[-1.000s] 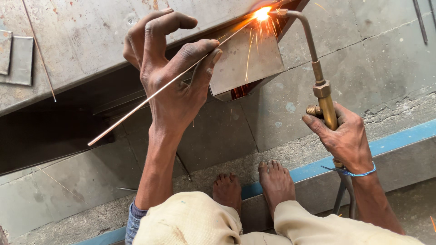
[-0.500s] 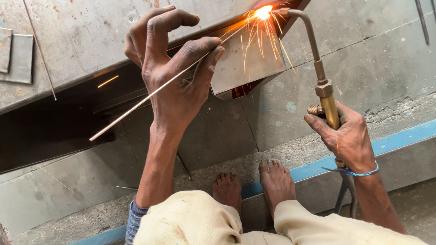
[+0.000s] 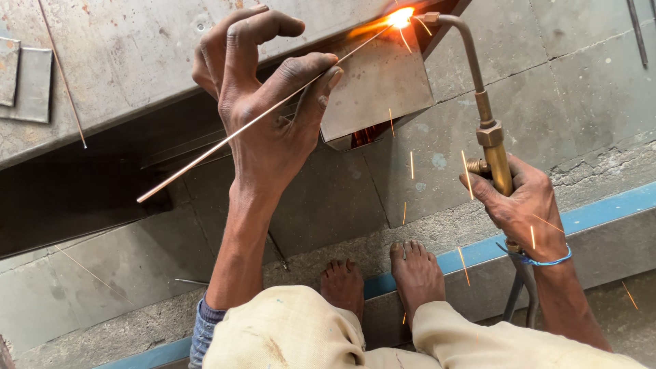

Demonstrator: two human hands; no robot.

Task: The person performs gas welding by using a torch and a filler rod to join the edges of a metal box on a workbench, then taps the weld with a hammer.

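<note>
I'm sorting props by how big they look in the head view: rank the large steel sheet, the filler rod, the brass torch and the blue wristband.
1. large steel sheet
2. filler rod, longest but very thin
3. brass torch, comparable in length, unsure
4. blue wristband

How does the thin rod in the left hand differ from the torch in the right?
The filler rod is thin, straight and bare, pinched in the left hand; the brass torch is thicker, with a bent neck, gripped by the right hand, hoses trailing below. Both tips meet at the glowing joint.
</note>
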